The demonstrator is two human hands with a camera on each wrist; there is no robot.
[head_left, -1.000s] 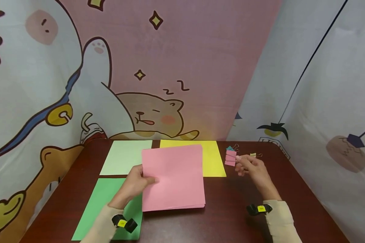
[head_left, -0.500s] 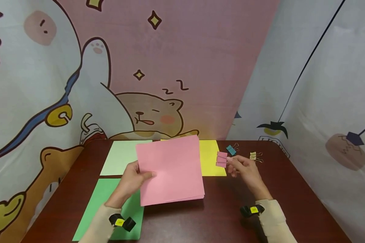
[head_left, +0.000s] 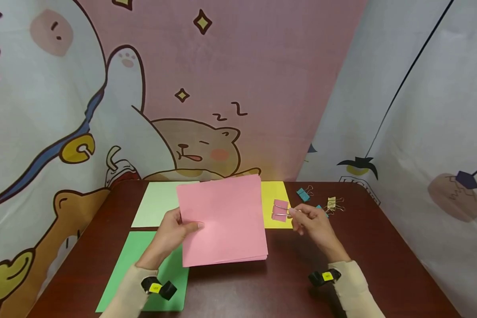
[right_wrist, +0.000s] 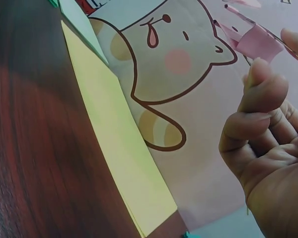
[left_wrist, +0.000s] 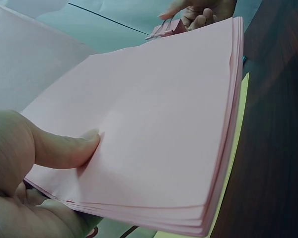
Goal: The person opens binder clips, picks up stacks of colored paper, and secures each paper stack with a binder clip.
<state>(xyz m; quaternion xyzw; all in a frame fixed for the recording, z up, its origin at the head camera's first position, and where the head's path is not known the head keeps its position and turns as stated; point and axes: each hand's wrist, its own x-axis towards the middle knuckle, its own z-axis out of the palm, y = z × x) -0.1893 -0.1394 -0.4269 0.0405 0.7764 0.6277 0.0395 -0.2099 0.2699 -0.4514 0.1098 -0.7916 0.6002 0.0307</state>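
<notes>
My left hand (head_left: pixel 170 234) grips a stack of pink paper (head_left: pixel 224 221) by its left edge, thumb lying on the top sheet. The stack is held tilted over the table, and the sheet edges fan slightly apart in the left wrist view. To its right, my right hand (head_left: pixel 316 227) pinches a pink binder clip (head_left: pixel 280 211) by its wire handles between thumb and forefinger. The clip's body points toward the stack, a short gap from its right edge. In the right wrist view the clip (right_wrist: pixel 258 43) shows at top right, beyond the curled fingers.
Yellow paper (head_left: pixel 277 194) lies behind the pink stack, partly covered by it. Pale green paper (head_left: pixel 157 205) and green paper (head_left: pixel 164 287) lie at left. A teal binder clip (head_left: pixel 303 194), another teal clip (head_left: pixel 322 210) and a yellow clip (head_left: pixel 331 203) are at back right.
My right hand has moved left with the pink binder clip, toward the stack. The stack has risen and tilted a little in my left hand. A second teal clip has come into view.
</notes>
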